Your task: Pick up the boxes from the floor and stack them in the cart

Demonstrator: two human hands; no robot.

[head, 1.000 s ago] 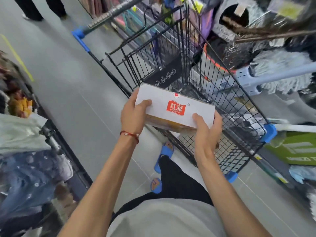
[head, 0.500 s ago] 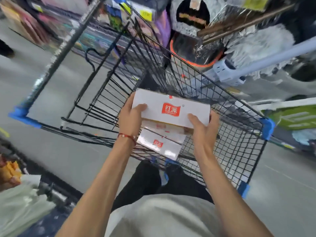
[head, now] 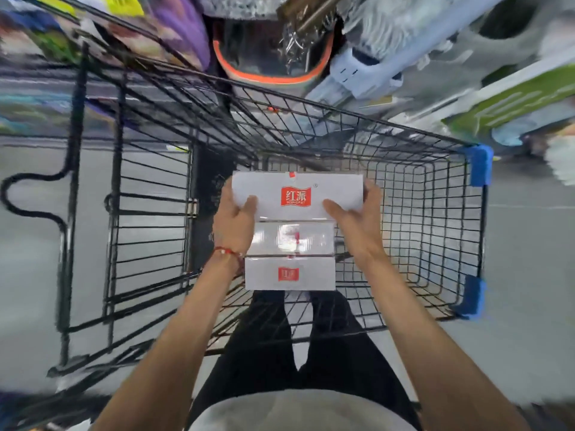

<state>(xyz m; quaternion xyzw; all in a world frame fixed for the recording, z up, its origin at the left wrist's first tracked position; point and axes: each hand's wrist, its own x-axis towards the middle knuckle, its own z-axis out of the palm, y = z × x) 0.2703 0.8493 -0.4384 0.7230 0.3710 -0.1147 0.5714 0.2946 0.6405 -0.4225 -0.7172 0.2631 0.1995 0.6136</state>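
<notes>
Left hand [head: 234, 219] and right hand [head: 357, 219] grip white rectangular carton with red logo [head: 297, 194] over black wire cart [head: 435, 194]. Lower level, beyond two white cartons [head: 290, 273] already inside.

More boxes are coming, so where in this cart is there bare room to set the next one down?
Bare wire floor lies between the two lying boxes and the cart's blue-cornered end. The gap by the black panel is tight, filled by the left hand. With the right hand it grips the held box at the row's far end.
</notes>
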